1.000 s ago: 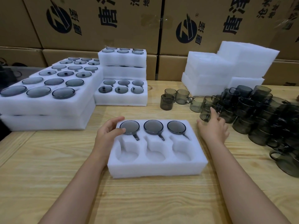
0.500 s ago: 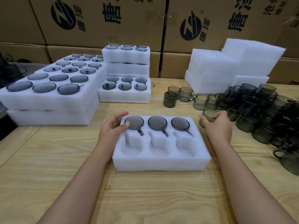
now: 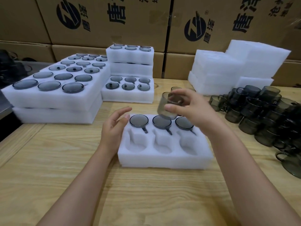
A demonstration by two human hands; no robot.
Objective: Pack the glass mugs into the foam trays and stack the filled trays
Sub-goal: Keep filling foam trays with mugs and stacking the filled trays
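My right hand (image 3: 193, 110) now grips a smoky grey glass mug (image 3: 168, 106), lifted clear of the wooden tabletop (image 3: 65, 168) and tilted over the twelve o'clock row of the white foam tray (image 3: 164, 159). Half a second ago it was only closing on that mug near the heap of dark mugs (image 3: 260, 111) at three o'clock. My left hand (image 3: 114, 126), relaxed and holding nothing, has eased off the tray's ten o'clock corner. I judge a six o'clock pocket comes next.

- The right hand (image 3: 193, 110) grips a smoky glass mug (image 3: 165, 106), tilted, in the air above the back row of the foam tray (image 3: 162, 161).
- The left hand (image 3: 114, 126), fingers relaxed, is at the tray's left rear corner.
- Three seated mugs (image 3: 139, 121) fill that back row; the front pockets are unfilled.
- On the table (image 3: 146, 196), loose mugs (image 3: 260, 115) are piled at the right and filled trays (image 3: 53, 101) are stacked at the left rear.
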